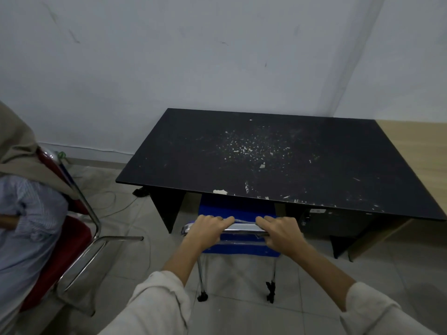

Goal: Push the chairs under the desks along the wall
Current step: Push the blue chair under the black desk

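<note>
Both hands grip the chrome top rail (242, 228) of the blue chair (238, 247): left hand (210, 230) and right hand (280, 232) each curled shut over the bar, fingers wrapped forward, set apart with bare rail between them. Chair faces the black counter (266, 163), seat already partly under its front edge, back legs (202, 279) out on the tiled floor (314, 298). Counter sits against the wall (193, 56), a tan counter (420, 151) butting it on the right.

Handling guess: light tubular-frame chair, stiff, should slide on tile with a level shove; rubber feet may drag or catch grout lines. Chrome bar looks slick and has plastic wrap on it, so a full wrap grip like this is the right hold. Watch knuckles against the counter edge as it goes in.

At left a red chair (60, 250) is occupied by a seated person (26, 213); cables (116, 204) lie on the floor near it.
</note>
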